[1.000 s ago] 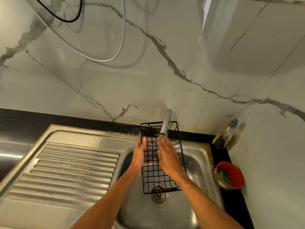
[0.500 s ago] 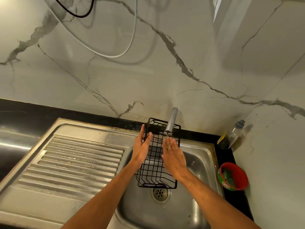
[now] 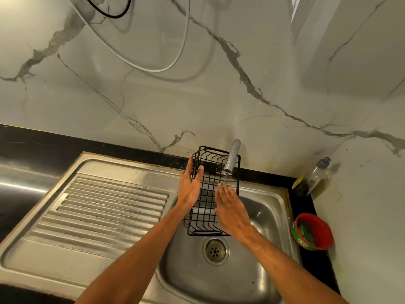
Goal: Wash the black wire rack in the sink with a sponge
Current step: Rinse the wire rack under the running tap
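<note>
Dim warm light, glare on draining board (image 3: pixel 19 187), wide-angle edge distortion

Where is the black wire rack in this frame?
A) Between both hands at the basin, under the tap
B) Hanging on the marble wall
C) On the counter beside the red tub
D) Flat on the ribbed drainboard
A: the black wire rack stands between the left hand and right hand at the sink basin, with its far end under the tap.
</note>
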`<control>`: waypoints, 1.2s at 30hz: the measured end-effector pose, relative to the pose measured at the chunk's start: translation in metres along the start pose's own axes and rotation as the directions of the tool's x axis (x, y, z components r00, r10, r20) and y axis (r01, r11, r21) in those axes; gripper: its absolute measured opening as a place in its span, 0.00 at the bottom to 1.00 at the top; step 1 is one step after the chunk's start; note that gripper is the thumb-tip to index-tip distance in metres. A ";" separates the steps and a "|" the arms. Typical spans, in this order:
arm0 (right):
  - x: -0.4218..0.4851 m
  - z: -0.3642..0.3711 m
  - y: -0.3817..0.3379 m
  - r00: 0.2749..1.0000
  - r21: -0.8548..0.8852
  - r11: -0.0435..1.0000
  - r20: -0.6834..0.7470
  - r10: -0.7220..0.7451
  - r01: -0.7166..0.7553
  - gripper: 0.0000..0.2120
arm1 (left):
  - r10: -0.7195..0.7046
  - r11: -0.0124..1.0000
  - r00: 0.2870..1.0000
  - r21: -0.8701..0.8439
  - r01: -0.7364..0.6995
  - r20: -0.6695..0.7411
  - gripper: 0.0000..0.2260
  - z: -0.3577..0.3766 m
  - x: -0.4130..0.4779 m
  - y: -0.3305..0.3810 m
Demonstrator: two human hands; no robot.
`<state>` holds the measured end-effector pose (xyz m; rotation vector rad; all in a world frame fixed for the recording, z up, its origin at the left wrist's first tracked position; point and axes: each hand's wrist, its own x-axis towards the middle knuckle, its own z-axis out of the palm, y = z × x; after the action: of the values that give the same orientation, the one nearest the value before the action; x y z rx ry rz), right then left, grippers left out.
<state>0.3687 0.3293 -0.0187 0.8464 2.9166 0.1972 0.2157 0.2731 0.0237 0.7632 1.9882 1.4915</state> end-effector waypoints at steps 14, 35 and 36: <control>-0.010 0.000 0.013 0.978 0.103 0.973 0.018 -0.207 0.204 0.25 | 0.064 0.995 0.987 -0.065 -0.074 -0.148 0.28 -0.008 0.008 -0.001; -0.003 -0.005 0.019 0.607 0.807 -0.552 0.551 0.572 -0.212 0.17 | -0.262 0.787 0.965 -0.578 0.213 0.000 0.45 -0.010 -0.029 -0.021; -0.002 -0.004 0.026 0.602 0.829 -0.510 0.534 0.594 -0.231 0.16 | -0.279 0.786 0.960 -0.567 0.245 0.028 0.40 -0.019 -0.029 -0.022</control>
<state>0.3836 0.3494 -0.0111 2.3174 1.5950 -2.5728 0.2195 0.2347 0.0099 0.1779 1.4712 1.8058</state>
